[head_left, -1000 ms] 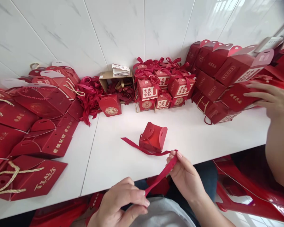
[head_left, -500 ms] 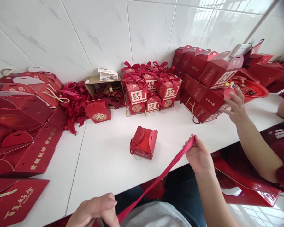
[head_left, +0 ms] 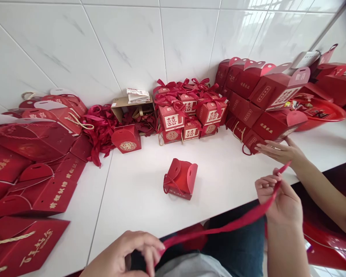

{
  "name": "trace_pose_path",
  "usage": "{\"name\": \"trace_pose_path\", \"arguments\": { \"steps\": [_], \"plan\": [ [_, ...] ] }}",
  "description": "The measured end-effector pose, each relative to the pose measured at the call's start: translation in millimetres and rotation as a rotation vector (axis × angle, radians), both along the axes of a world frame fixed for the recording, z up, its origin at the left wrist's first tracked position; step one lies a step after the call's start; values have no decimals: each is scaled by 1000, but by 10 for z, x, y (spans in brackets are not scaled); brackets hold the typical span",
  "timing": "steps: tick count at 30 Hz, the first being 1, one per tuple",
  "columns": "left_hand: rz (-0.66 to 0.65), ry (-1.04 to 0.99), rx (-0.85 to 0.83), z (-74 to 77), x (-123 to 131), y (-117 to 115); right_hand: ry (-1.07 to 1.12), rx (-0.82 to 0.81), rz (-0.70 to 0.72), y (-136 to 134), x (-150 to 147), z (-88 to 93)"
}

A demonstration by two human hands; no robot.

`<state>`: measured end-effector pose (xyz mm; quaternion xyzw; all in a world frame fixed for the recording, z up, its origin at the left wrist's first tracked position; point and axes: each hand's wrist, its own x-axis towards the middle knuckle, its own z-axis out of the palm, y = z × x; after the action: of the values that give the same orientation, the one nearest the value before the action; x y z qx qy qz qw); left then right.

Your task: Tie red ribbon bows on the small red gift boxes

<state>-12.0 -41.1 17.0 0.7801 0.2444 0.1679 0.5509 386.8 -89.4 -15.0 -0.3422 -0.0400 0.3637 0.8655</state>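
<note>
Diagonally, red ribbon, lengthwise climbing rightward

You have room along the bench either side of the lone red box. Ribbon-tied boxes block the way behind it, piled boxes the left; at right, a co-worker's hand sits just beyond your right hand, before stacked boxes.

Table: white, seam reaching the front edge.
Wall: glossy grey-streaked white tiles behind the back edge.
Light: striped glare on right-hand tiles.
Stool: shiny red, below front edge, right.
Floor: pale patch near stool.
</note>
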Motion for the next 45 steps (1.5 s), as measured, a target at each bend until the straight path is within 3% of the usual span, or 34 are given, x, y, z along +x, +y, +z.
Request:
{"name": "trace_pose_path", "arguments": {
  "steps": [2, 4, 7, 9, 12, 15, 17, 21, 24, 27, 33, 42, 45],
  "plan": [
    [66, -2, 94, 33, 127, 104, -21, 12, 40, -58, -24, 47],
    [230, 11, 181, 44, 274, 234, -70, -7, 133, -113, -68, 99],
    [515, 47, 174, -16, 524, 452, -177, -52, 286, -157, -155, 170],
    [584, 58, 146, -88, 679, 576, -238, -63, 348, -155, -218, 203],
    [570, 17, 123, -174, 821, 676, -319, -83, 396, -128, -301, 225],
    [600, -17, 164, -162, 810, 662, -364, -91, 420, -104, -355, 221],
    [606, 1, 231, -91, 727, 604, -368, -77, 437, -91, -378, 213],
    [383, 41, 426, 124, 543, 446, -380, -103, 477, -60, -442, 207],
    [469, 53, 566, 196, 571, 401, -416, -146, 562, -9, -554, 208],
    [580, 69, 574, 114, 776, 478, -478, -164, 662, 88, -710, 194],
    [469, 96, 493, -139, 1180, 708, -595, -188, 679, 356, -914, 97],
    [335, 129, 431, -98, 1106, 570, -719, -215, 778, 341, -931, 180],
    [321, 157, 504, -61, 1094, 523, -767, -228, 803, 299, -952, 240]
  ]
}}
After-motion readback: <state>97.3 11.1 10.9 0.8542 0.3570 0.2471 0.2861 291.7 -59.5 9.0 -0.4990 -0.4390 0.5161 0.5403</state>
